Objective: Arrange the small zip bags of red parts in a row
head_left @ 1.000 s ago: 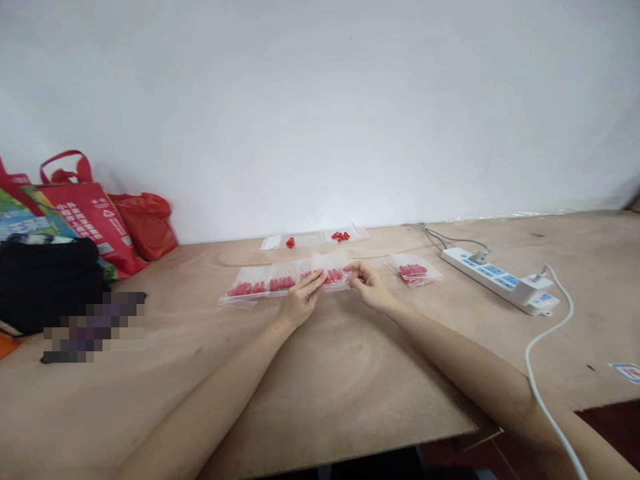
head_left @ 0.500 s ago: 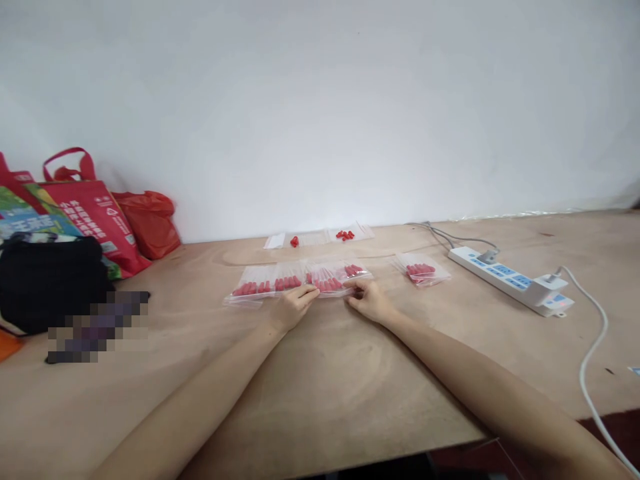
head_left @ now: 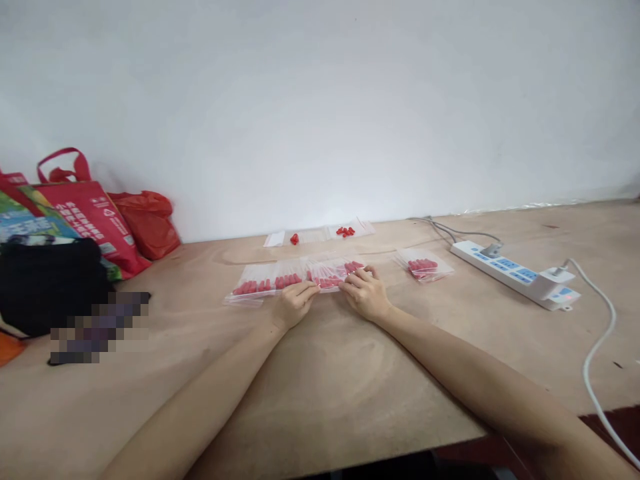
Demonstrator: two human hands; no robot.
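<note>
Several clear zip bags with red pieces lie overlapping in a row on the wooden table. My left hand (head_left: 295,303) pinches the near edge of a middle bag (head_left: 329,275), fingers closed. At that bag's right corner is my right hand (head_left: 367,293), its fingers bent and pressed on the plastic. The left end of the row is a bag (head_left: 253,281) with red pieces lined up inside. Farther back, near the wall, loose red pieces (head_left: 345,231) and a small red cluster (head_left: 295,239) rest on flat clear bags. To the right sits another filled bag (head_left: 423,266).
A white power strip (head_left: 515,273) with plugs and cables lies at the right. At the left stand a red shopping bag (head_left: 95,220), a red plastic bag (head_left: 153,223) and a black cloth item (head_left: 50,283). The table's front edge (head_left: 400,460) runs below my arms.
My right hand has shifted slightly, its fingers now more bent and spread over the bag's right corner. My left hand stays at the near edge. The view has tilted a little.
</note>
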